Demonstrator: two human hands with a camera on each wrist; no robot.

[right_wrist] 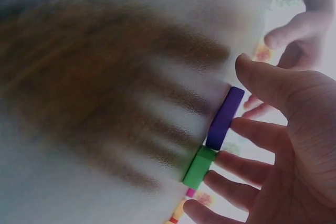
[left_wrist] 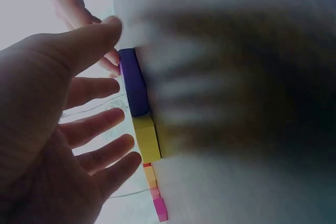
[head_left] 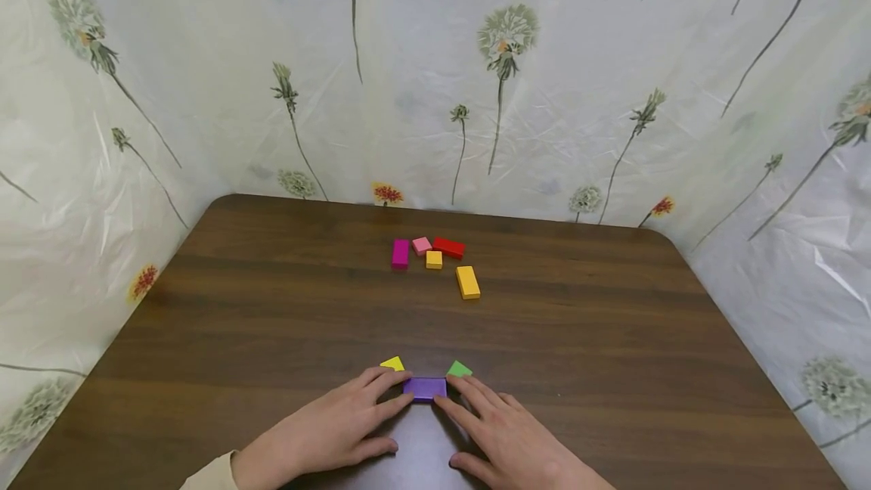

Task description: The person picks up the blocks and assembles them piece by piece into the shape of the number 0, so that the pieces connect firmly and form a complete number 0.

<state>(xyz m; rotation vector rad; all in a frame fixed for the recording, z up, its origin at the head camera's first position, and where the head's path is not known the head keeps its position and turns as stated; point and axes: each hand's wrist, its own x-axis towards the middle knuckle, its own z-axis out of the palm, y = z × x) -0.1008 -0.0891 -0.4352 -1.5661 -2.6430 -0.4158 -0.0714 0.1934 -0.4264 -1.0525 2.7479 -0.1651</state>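
Observation:
A purple rectangular block [head_left: 426, 389] lies flat near the front of the table, long side across. My left hand [head_left: 333, 426] touches its left end with fairly straight fingertips, the thumb held apart. At the right end, the fingertips of my right hand [head_left: 506, 433] touch it likewise. Just beyond the left fingers is a yellow block [head_left: 392, 363], partly covered in the head view; the left wrist view shows this yellow block [left_wrist: 147, 141] beside the purple block [left_wrist: 134, 83]. A green block [head_left: 459, 369] sits beyond the right fingers; its side shows in the right wrist view.
Farther back on the brown wooden table [head_left: 306, 308] lie a magenta block [head_left: 401, 254], a small pink block [head_left: 422, 246], a red block [head_left: 449, 247], a small orange-yellow block [head_left: 434, 260] and a longer orange-yellow block [head_left: 468, 282]. A dandelion-patterned sheet [head_left: 408, 97] hangs around the table.

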